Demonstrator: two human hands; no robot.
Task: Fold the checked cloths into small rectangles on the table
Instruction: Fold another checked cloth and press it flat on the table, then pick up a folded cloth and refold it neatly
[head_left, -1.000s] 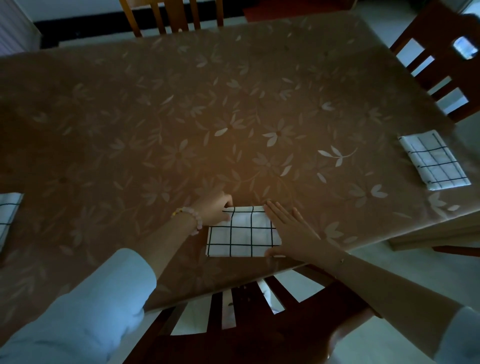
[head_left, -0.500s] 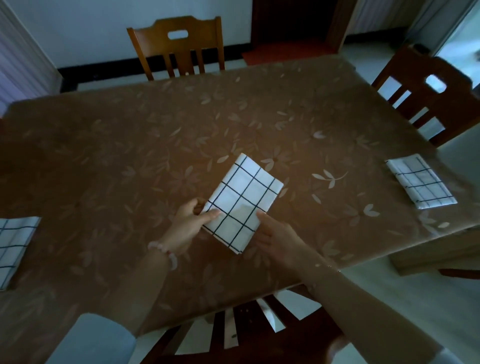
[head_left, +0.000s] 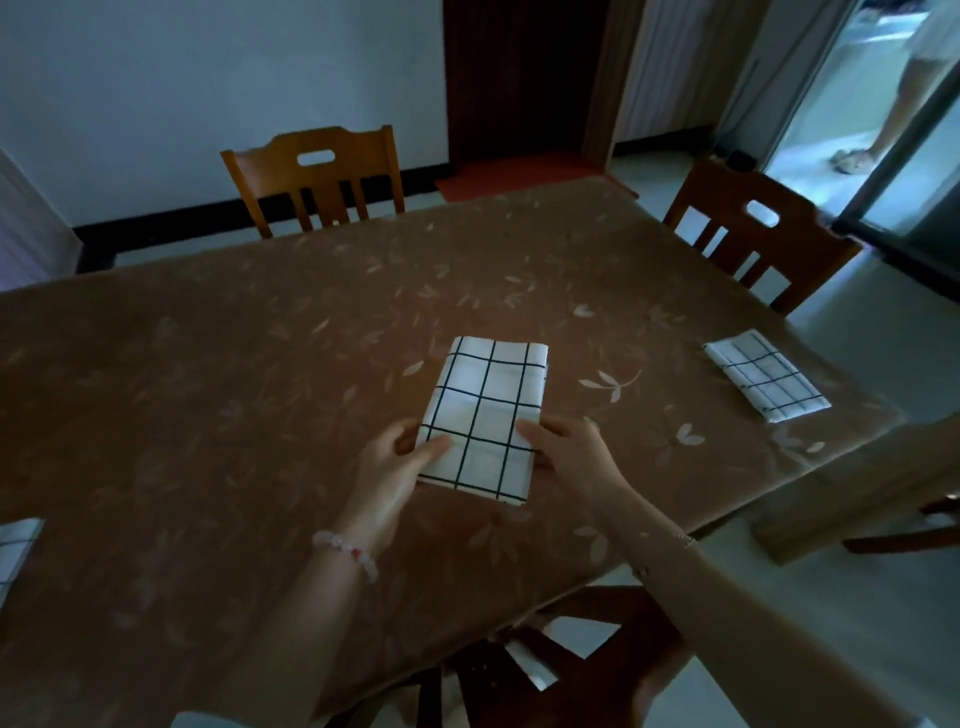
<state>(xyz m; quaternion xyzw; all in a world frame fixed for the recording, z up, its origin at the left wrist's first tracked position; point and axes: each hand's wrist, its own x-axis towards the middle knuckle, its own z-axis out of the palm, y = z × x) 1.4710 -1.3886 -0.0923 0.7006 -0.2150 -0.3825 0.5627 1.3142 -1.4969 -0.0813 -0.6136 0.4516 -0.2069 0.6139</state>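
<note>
From the head camera, a checked cloth (head_left: 485, 415) sits in the middle of the near half of the table (head_left: 208, 389), folded into a tall rectangle with its long sides running near to far. It is white with a thin dark grid, three squares across and about four deep, and the layered fold edges show along its right and far sides. The left hand (head_left: 397, 462) pinches the near-left edge, thumb on top and fingers curled beneath; the right hand (head_left: 566, 452) clamps the near-right edge the same way. Whether the far end rests on the tabletop or hangs just above it cannot be told. A bead bracelet (head_left: 345, 553) circles the left wrist.

A second folded cloth (head_left: 766, 382) of the same pattern lies flat near the table's right edge, well apart from the hands. A third cloth (head_left: 15, 545) shows only partly at the left border (cut off by the frame). The tablecloth is brown with pale leaf shapes
</note>
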